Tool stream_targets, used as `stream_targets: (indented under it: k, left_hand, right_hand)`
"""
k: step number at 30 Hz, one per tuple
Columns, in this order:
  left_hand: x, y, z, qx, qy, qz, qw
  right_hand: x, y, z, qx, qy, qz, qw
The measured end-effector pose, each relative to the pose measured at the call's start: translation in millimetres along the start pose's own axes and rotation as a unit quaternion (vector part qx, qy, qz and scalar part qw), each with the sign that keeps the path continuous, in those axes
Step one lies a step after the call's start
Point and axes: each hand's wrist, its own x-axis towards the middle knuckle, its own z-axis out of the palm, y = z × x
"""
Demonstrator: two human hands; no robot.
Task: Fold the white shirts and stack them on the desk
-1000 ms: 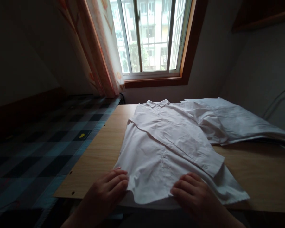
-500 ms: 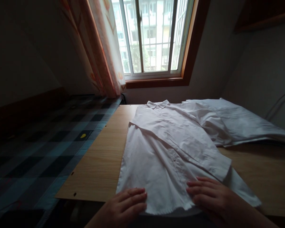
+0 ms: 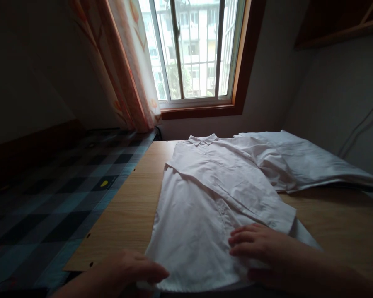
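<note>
Left hand curls round the white shirt hem at 7 o'clock, right hand lies flat and open at 5.

- Wooden worktop, small holes along its left edge.
- White shirt spread flat, collar toward the far edge.
- More white cloth at the far right corner.

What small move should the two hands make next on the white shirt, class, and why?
Probably lift the hem and fold it up toward the collar. The left hand grips the near hem corner of the white cotton button-up shirt, the right hand lies flat on it, and one sleeve is already folded across.
</note>
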Motion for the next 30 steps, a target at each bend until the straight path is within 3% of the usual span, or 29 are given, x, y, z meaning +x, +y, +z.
stream_targets:
  k: [3,7,9,11,15,23,27,30]
  left_hand:
    - [38.6,-2.2,-17.8,0.002,0.033,-0.001,0.999]
    - [130.9,-24.8,-13.8,0.068,0.228,-0.019,0.971]
    - [168.9,-40.0,2.5,0.135,0.239,-0.092,0.957]
    - [188.9,-53.9,21.6,0.183,0.193,-0.188,0.946]
    - [177.4,-73.8,43.2,0.233,0.143,-0.201,0.941]
    - [114.1,-101.0,34.3,0.252,0.147,-0.165,0.942]
    - [113.3,-87.6,31.4,0.279,0.174,-0.161,0.931]
    - [137.2,-61.0,30.4,0.268,0.196,-0.075,0.94]
  right_hand:
    - [16.7,16.6,-24.0,0.01,0.028,-0.009,1.0]
    - [69.2,54.9,-48.6,-0.075,0.119,-0.015,0.99]
    - [97.2,74.4,-48.5,-0.122,0.134,0.006,0.984]
    - [117.4,90.6,-40.2,-0.158,0.118,0.053,0.979]
    - [128.3,109.2,-14.4,-0.164,0.087,0.133,0.973]
    - [114.1,106.5,2.0,-0.164,0.112,0.115,0.973]
    - [114.0,99.8,6.3,-0.169,0.117,0.117,0.972]
    - [115.9,96.7,9.8,-0.18,0.119,0.132,0.967]
